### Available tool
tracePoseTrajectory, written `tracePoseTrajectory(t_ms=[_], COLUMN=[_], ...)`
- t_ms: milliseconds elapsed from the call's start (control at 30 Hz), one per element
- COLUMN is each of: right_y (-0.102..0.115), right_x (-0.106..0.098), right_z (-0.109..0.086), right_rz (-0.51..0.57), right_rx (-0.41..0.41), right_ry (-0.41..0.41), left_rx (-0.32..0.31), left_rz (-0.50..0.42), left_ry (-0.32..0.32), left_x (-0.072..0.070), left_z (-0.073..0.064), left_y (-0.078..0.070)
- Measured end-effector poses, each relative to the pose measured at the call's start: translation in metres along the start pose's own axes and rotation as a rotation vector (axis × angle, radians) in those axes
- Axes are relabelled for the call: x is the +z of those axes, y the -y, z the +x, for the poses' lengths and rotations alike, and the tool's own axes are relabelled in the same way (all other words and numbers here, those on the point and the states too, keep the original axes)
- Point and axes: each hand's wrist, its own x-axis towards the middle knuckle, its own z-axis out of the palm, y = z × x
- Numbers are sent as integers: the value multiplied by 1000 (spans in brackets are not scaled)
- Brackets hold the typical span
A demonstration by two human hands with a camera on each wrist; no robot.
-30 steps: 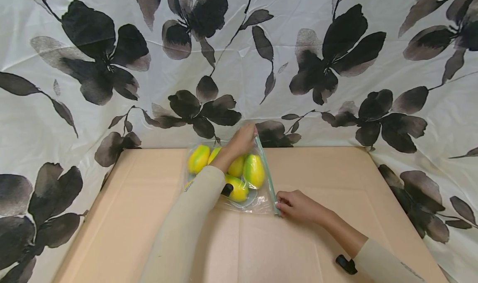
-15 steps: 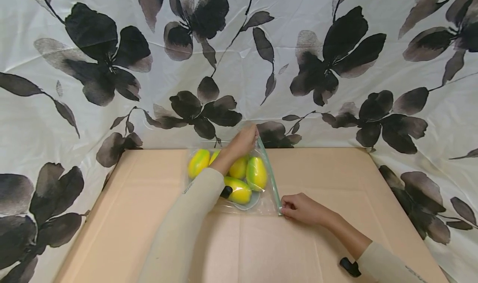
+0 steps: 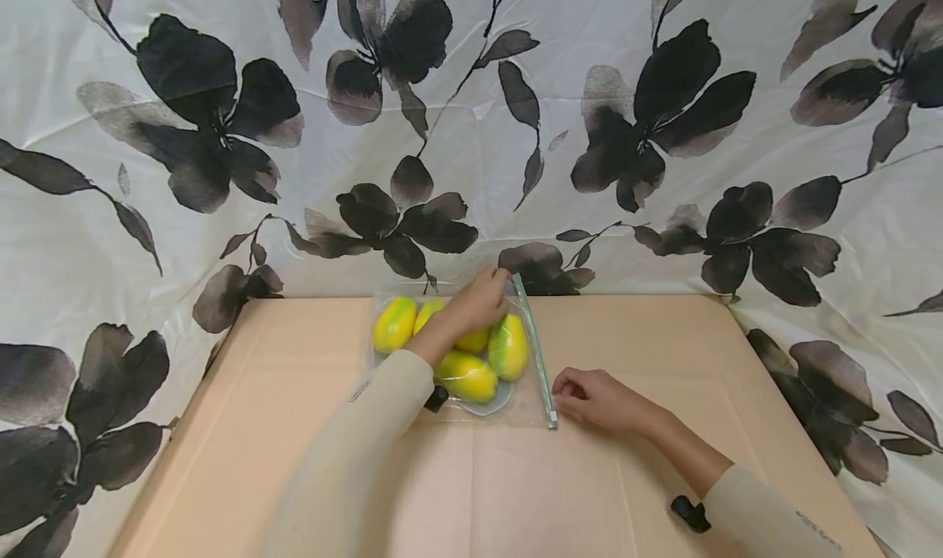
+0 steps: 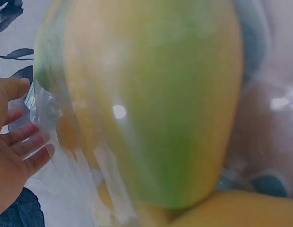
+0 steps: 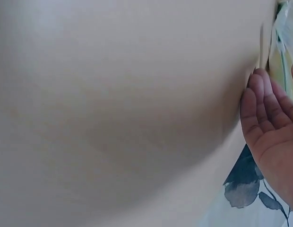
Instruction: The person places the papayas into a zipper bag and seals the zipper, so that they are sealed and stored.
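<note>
A clear zip bag (image 3: 526, 411) lies flat at the table's back middle, its green zip strip (image 3: 535, 345) running down its right side. Inside are several yellow-green fruits that look like mangoes (image 3: 467, 378), on a pale dish (image 3: 497, 402). Above the bag's far right part is my left hand (image 3: 479, 300), its fingers loosely bent. In the left wrist view, that hand (image 4: 14, 151) has thumb and fingers apart beside the plastic. Near the strip's lower end, my right hand (image 3: 604, 401) rests with fingers relaxed; in the right wrist view, its thumb stands apart from the curved fingers (image 5: 267, 101).
A tan board or table top (image 3: 295, 378) lies under the bag. White cloth with dark flowers (image 3: 508, 165) hangs behind it and shows along both sides. A black wrist camera (image 3: 690, 513) sits at my right sleeve.
My left hand has let go of the zip strip's far end and drawn back a little toward me. My right hand has loosened from the strip's near end and shifted slightly right.
</note>
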Motion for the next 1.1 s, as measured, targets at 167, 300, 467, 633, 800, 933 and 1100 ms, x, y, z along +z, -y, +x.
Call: tracePoseTrajectory(t_ms=[167,300,467,633,800,933,1100], right_y=[2,10,15,15,15,16,17], right_x=[-12,-23,-29,-25,-14,-9,-8], right_z=[16,33,54,71,81,83,81], right_rz=[-37,-33,-10,61,51,33,53], right_rx=[34,43,109,176,158,144,169], right_ry=[-50,-71,-92,-105,-118,-136,-137], left_rx=[21,0,-49,-105,-139,-220,-312], left_rz=[27,42,35,-36,-51,-102,-259], left_ry=[-14,-20,-19,-90,-164,-184,-178], left_x=[-4,-8,-11,-14,-14,-11,-1], left_z=[-15,-35,-67,-99,-128,-151,-171], left_y=[2,9,21,42,66,83,98])
